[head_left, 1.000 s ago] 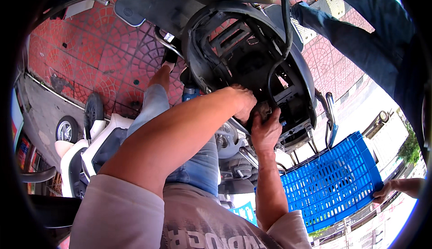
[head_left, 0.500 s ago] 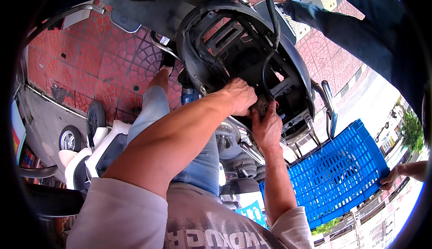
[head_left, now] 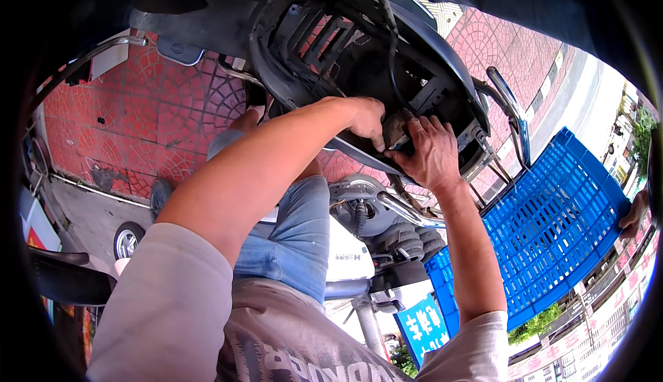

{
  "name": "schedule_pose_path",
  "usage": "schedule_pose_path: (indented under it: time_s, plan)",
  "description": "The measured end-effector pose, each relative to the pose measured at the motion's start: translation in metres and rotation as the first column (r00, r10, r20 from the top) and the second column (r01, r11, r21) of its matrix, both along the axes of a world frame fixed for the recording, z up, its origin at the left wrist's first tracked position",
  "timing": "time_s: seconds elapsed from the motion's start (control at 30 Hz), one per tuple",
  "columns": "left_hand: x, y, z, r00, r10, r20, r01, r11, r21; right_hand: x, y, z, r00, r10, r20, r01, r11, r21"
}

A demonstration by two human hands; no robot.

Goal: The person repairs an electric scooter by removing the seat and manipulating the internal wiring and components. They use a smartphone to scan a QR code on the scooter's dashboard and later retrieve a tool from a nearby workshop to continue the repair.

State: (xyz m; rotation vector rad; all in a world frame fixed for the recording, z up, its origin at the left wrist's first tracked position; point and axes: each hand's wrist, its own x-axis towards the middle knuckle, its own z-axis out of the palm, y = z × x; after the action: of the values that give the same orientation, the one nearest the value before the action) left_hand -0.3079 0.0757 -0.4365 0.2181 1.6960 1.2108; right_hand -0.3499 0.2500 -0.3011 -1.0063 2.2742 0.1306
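Both my hands reach into the open body of a dark scooter frame (head_left: 442,33). My left hand (head_left: 366,121) is closed, its fingers bent down at the near inner wall around something hidden. Close beside it, my right hand (head_left: 435,149) curls its fingers, with the thumb stretched toward my left hand. A small brownish part (head_left: 396,131) shows between the two hands; its kind is unclear. A black cable (head_left: 392,57) runs down from above into the cavity, ending near my right fingertips. What the fingers grip is mostly covered by the hands.
A blue plastic crate (head_left: 552,223) stands at the right behind a chrome rail (head_left: 510,102), with another person's hand (head_left: 634,215) at its edge. Another person's leg (head_left: 504,2) is at the upper right. Red paving (head_left: 131,130) lies left, and a wheel (head_left: 128,240) stands lower left.
The view has shifted, so the scooter sits further left and higher. My right hand has turned, its fingers now spread over the part instead of pointing up. My left hand stays beside it.
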Motion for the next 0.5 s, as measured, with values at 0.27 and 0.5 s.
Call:
schedule_pose_path:
  time_s: [0.27,0.5]
  plan:
    - [-0.009,0.018,0.01,0.879,0.301,0.369,-0.199,0.937,-0.288,0.007,0.003,-0.005,0.998,-0.035,-0.059,0.03,0.996,-0.083]
    - [0.008,0.035,-0.004,0.611,0.626,0.486,-0.51,0.78,-0.363,0.01,0.002,-0.004,0.997,-0.028,-0.074,0.022,0.997,-0.076]
